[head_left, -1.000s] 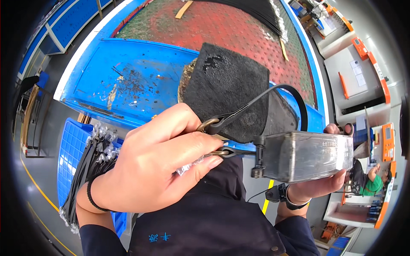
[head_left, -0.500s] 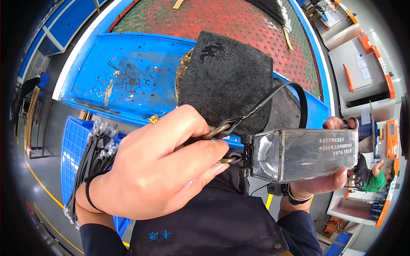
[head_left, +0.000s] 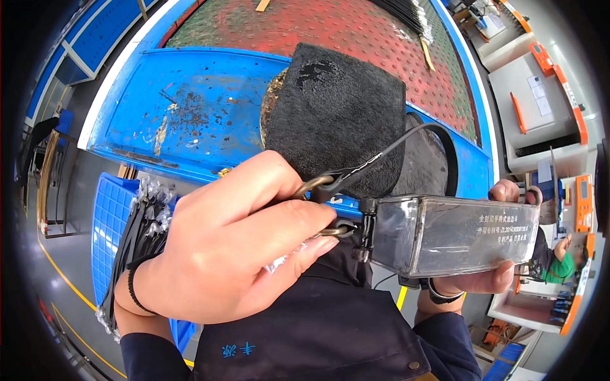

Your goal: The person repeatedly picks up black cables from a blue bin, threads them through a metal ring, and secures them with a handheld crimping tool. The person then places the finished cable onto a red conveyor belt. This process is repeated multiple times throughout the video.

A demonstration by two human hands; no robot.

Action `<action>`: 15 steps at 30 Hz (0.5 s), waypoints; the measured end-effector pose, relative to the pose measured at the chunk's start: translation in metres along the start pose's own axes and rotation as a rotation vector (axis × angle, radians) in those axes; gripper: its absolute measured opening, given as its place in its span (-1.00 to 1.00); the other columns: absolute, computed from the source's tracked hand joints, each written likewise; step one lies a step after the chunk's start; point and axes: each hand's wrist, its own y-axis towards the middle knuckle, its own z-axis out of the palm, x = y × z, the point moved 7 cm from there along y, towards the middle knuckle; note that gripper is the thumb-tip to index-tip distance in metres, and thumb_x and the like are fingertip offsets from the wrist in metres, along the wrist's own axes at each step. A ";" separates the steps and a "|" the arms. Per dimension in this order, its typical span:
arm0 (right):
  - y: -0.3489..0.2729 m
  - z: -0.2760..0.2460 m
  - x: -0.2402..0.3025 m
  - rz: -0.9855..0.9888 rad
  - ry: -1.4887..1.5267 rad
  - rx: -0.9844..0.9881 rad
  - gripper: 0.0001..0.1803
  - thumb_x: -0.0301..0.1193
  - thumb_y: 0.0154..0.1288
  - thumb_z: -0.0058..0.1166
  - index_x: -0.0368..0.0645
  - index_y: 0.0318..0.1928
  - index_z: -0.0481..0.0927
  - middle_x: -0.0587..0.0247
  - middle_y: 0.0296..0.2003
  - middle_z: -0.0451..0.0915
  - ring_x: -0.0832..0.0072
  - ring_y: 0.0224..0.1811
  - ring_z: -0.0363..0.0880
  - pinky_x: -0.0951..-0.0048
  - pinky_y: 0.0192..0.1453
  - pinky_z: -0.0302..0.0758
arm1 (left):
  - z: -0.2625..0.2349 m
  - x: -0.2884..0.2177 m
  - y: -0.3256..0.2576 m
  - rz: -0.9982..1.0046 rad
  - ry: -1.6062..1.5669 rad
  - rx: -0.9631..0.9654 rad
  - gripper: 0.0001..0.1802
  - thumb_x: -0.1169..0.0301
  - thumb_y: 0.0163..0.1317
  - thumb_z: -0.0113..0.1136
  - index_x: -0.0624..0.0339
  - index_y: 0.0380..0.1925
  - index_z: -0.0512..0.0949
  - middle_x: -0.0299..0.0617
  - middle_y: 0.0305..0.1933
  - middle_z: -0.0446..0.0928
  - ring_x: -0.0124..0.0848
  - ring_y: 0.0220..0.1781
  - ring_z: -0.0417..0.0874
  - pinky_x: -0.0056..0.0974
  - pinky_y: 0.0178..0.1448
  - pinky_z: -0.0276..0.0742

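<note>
My left hand (head_left: pixel 232 244) is closed on a thin black strap (head_left: pixel 375 157) at its end, where brass-coloured metal rings (head_left: pixel 316 184) show beside the fingertips. From there the strap curves up and over to the right in a loop, with a wet-looking streak along its edge. My right hand (head_left: pixel 473 281) grips a clear plastic box (head_left: pixel 467 232) from behind, thumb below and fingers at its upper right corner. A dark roller (head_left: pixel 366 228) on the box's left end is close to the rings. Whether the roller touches the strap is hidden.
Behind my hands, a damp black cloth (head_left: pixel 343 114) covers a round thing on a stained blue tray (head_left: pixel 197 108). The bench has a studded red and green mat (head_left: pixel 254 28) with several black straps (head_left: pixel 397 14). A blue basket (head_left: pixel 108 232) with wrapped straps stands left. Someone in green (head_left: pixel 559 270) works far right.
My left hand has shifted slightly left with the strap and rings. The plastic box has moved a little down and tilted. The cloth and tray stay put.
</note>
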 end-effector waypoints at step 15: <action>0.007 0.007 -0.008 0.128 0.103 -0.031 -0.01 0.08 -0.32 0.17 -0.12 0.15 0.11 -0.04 -0.17 0.36 0.35 -0.15 0.38 0.42 -0.12 0.41 | 0.000 -0.014 -0.011 0.226 0.289 -0.063 -0.70 0.40 -0.21 0.27 0.18 -0.36 0.62 -0.17 -0.38 0.44 -0.34 -0.42 0.44 -0.33 -0.38 0.32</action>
